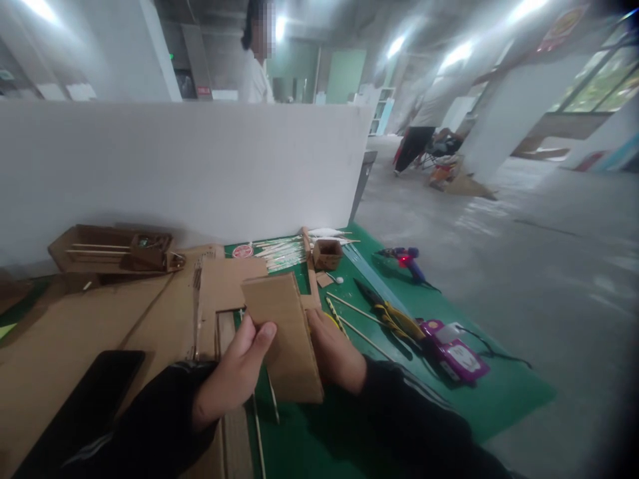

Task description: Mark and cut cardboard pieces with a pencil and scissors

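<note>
A cardboard piece [289, 352] is held up above the green tabletop [514, 399], its left edge pinched by the left hand [237, 369] with the thumb laid on the near face, its right edge gripped by the right hand [339, 356], whose fingertips are partly hidden. Beyond it, a small open box [328, 255] is seen; to the right, yellow-handled pliers [399, 324] are laid near a purple device [456, 356]. A dark phone [100, 392] is placed on flat cardboard [164, 319] at the left.
</note>
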Available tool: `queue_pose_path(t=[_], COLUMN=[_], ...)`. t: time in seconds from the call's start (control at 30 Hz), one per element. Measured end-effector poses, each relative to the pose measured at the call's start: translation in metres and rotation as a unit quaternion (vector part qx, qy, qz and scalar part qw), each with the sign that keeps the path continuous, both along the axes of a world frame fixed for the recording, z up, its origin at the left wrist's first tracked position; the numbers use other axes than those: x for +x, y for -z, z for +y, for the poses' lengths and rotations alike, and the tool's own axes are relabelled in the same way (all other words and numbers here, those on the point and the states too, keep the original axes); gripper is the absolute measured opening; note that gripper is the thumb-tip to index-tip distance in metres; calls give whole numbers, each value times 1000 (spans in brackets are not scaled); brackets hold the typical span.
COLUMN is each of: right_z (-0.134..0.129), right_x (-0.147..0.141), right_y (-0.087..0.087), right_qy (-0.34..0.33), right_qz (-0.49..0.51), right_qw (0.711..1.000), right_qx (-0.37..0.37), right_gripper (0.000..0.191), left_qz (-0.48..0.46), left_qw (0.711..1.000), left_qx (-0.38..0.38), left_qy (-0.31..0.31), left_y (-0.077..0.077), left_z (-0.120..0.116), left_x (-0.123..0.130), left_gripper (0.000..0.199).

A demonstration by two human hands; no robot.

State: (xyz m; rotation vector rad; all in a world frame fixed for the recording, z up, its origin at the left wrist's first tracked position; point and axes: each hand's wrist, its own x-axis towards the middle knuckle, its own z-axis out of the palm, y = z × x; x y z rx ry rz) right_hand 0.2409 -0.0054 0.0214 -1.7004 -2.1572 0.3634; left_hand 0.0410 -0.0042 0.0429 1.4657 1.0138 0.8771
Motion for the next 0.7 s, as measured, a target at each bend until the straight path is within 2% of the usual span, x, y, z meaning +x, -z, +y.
queue_pose_path(t=[0.1,0.2,0.3,0.4,0.47,0.57,0.7], right_z=[-8,-13,-13,-9,-5,0,-4], right_x=[12,35,58,68,69,65,65], right_y=[-10,-15,-11,-3,2,6,-1], right_qy=[6,83,139,147,149,152,168], right_qz=[-20,-62,-108,-131,-135,-128,-89], right_qw=[1000,995,983,976,975,976,978], right_qx=[-6,-13,-51,-87,-94,-93,-86], right_gripper=[19,13,10,9,11,9,8], left_qz=[-19,-3,36,54,41,20,-32], left_qw=[999,998,994,992,995,999,997], left_qx=[3,40,49,35,28,-3,-68], left_qy=[29,54,88,104,92,41,13], left_y=[-6,-9,-2,9,15,20,19], left_z=[-1,-9,-20,-28,-33,-40,-46], left_x=[0,4,8,12,15,19,25], left_gripper=[44,50,53,49,47,45,47])
